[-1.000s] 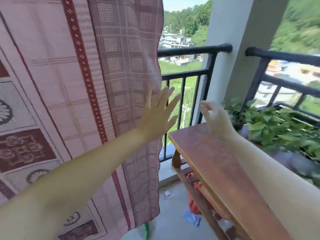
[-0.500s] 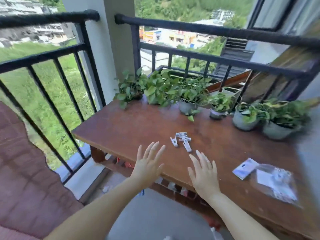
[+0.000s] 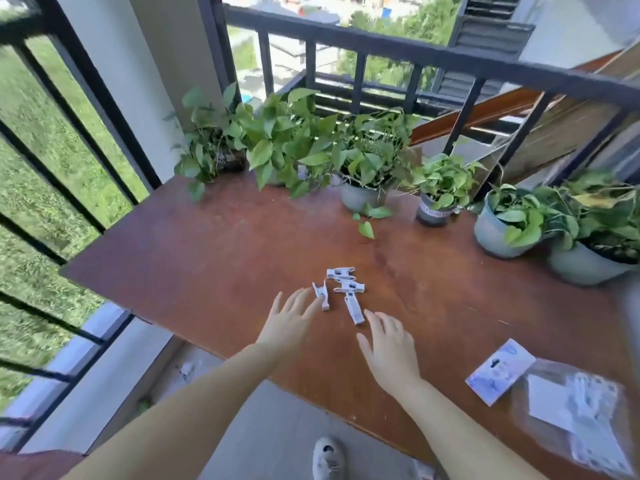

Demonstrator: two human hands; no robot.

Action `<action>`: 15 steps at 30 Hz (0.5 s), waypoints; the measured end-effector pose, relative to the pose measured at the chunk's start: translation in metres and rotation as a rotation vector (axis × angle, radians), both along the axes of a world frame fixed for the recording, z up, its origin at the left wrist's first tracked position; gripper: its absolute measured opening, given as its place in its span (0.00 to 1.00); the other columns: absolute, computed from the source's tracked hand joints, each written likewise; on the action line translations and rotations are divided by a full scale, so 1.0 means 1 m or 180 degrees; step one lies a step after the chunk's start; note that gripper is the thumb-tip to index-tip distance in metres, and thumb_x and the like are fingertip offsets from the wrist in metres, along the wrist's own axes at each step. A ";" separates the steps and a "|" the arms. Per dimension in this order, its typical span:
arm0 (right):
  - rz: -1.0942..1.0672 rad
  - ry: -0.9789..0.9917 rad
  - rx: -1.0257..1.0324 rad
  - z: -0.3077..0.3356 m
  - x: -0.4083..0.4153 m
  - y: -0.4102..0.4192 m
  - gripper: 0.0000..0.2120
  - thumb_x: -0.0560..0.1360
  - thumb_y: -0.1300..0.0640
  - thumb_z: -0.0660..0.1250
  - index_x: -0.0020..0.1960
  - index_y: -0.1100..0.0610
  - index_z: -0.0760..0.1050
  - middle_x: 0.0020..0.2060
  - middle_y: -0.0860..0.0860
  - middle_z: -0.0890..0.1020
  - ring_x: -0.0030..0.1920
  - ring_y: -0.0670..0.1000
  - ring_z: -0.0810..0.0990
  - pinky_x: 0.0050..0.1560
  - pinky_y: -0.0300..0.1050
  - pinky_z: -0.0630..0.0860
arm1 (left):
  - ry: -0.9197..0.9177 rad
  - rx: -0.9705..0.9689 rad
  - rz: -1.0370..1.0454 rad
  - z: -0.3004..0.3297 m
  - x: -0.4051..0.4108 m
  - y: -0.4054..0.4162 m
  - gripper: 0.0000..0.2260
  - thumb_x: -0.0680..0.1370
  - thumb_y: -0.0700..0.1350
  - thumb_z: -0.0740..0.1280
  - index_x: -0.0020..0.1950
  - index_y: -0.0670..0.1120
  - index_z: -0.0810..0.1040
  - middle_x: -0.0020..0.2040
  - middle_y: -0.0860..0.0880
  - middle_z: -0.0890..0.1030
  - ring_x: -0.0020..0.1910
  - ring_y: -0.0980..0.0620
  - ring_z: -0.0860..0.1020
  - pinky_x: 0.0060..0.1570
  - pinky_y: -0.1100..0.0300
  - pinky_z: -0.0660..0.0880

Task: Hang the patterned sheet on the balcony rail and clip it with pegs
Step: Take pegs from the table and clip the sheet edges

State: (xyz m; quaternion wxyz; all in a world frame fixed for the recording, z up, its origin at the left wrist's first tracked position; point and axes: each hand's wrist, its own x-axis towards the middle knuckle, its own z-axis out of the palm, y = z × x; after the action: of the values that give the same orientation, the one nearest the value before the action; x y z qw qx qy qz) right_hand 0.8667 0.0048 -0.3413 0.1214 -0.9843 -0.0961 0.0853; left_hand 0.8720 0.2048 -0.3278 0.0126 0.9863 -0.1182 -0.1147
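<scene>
down at the near left corner only a scrap of the patterned sheet point(image 3: 38, 464) shows; both hands, left hand point(image 3: 294, 320) and right hand point(image 3: 386, 348), hover spread over the table point(image 3: 207, 244) just near the pegs point(image 3: 343, 289), potted plants point(image 3: 363, 157) far behind.

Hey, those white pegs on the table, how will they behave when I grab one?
The pegs look like small rigid plastic, so probably light and stiff. They lie flat in a loose cluster, so one should slide, not roll, and may nudge its neighbours. The left hand, fingers spread, is nearest the leftmost peg.
</scene>
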 end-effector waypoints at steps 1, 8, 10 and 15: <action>-0.0055 0.0083 0.0008 -0.004 0.009 0.002 0.25 0.78 0.44 0.50 0.71 0.54 0.60 0.67 0.51 0.69 0.68 0.53 0.66 0.64 0.49 0.66 | -0.0028 0.0035 -0.0020 -0.006 0.011 0.001 0.33 0.77 0.40 0.59 0.76 0.51 0.43 0.77 0.46 0.48 0.76 0.48 0.46 0.73 0.46 0.44; -0.0416 0.0495 -0.0022 -0.035 0.035 0.018 0.25 0.76 0.42 0.57 0.67 0.55 0.64 0.61 0.51 0.74 0.62 0.53 0.70 0.58 0.47 0.69 | 0.0287 0.0381 -0.0674 -0.038 0.058 0.003 0.37 0.74 0.35 0.61 0.76 0.50 0.43 0.77 0.44 0.45 0.76 0.47 0.44 0.73 0.45 0.44; -0.0477 0.0506 -0.0027 -0.041 0.038 0.019 0.21 0.76 0.44 0.58 0.64 0.54 0.67 0.58 0.50 0.74 0.60 0.53 0.71 0.56 0.47 0.69 | 0.0405 0.0522 -0.0812 -0.047 0.068 0.007 0.38 0.74 0.35 0.63 0.76 0.50 0.43 0.77 0.43 0.45 0.76 0.46 0.45 0.73 0.46 0.47; -0.0513 0.0354 0.0098 -0.050 0.043 0.018 0.14 0.75 0.46 0.62 0.54 0.53 0.74 0.50 0.50 0.77 0.53 0.54 0.75 0.49 0.47 0.71 | 0.0370 0.0575 -0.1115 -0.053 0.080 0.012 0.34 0.74 0.35 0.62 0.76 0.47 0.48 0.76 0.41 0.53 0.75 0.43 0.52 0.69 0.47 0.57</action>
State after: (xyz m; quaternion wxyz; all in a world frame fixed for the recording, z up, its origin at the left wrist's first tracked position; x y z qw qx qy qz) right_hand 0.9100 0.0233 -0.3913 0.1482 -0.9806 -0.0110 0.1283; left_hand 0.9520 0.2171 -0.3805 -0.0892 0.9395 -0.2763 -0.1820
